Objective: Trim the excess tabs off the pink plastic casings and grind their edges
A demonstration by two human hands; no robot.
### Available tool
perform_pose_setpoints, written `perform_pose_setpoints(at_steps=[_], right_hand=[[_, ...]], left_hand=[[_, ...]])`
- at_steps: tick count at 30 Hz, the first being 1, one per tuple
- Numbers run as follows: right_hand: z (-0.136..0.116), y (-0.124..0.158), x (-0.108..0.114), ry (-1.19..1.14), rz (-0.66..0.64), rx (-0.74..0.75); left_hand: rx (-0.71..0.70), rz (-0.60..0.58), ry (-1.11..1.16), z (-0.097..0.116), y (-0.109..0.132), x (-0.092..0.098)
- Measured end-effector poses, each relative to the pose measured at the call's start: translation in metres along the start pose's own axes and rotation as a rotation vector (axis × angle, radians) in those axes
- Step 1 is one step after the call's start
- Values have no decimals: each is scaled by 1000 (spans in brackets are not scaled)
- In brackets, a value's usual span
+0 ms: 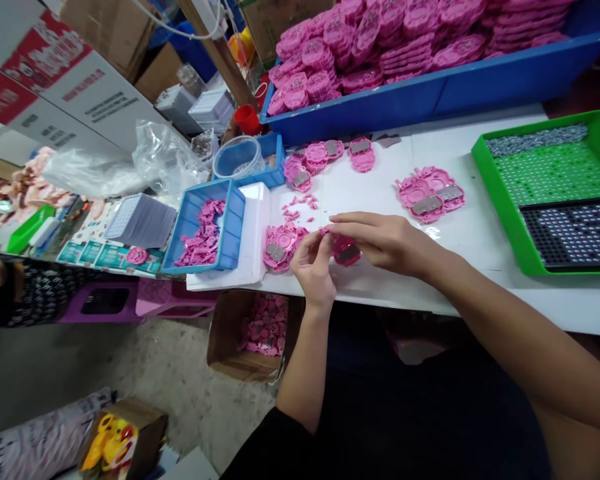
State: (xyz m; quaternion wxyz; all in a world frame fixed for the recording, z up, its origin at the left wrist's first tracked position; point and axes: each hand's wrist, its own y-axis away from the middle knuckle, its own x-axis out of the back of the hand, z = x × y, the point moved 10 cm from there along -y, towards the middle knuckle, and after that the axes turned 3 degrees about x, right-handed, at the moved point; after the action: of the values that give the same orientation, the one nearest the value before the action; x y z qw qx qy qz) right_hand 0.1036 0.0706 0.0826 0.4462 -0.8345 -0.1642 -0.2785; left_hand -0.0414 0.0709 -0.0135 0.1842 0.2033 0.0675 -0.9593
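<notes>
My left hand (316, 270) pinches the near left side of a pink plastic shell (341, 244) with thumb and fingertips together. From the other side, my right hand (387, 241) reaches over it, fingers stretched across its top edge and closed on it. Part of the shell shows below the fingers, with a dark plate in it; my hands hide the rest. Just left lie more pink shells (287, 239) with grey metal plates. Small pink pegs (300, 205) are scattered beyond my left hand. Further right rests another open pair of pink shells (430, 190).
A long blue bin (430, 97) heaped with pink shells spans the back. At right stands a green tray (505, 220) of small metal parts. Left are a blue basket (235, 230) of pink pieces and a clear tub (237, 158). A cardboard box (225, 343) sits below the table edge.
</notes>
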Motion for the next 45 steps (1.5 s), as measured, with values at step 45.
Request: perform_pose_setpoints(at_steps=[45], right_hand=[[10, 4, 4, -76, 141, -83]], left_hand=[[-74, -43, -30, 2, 0, -1]])
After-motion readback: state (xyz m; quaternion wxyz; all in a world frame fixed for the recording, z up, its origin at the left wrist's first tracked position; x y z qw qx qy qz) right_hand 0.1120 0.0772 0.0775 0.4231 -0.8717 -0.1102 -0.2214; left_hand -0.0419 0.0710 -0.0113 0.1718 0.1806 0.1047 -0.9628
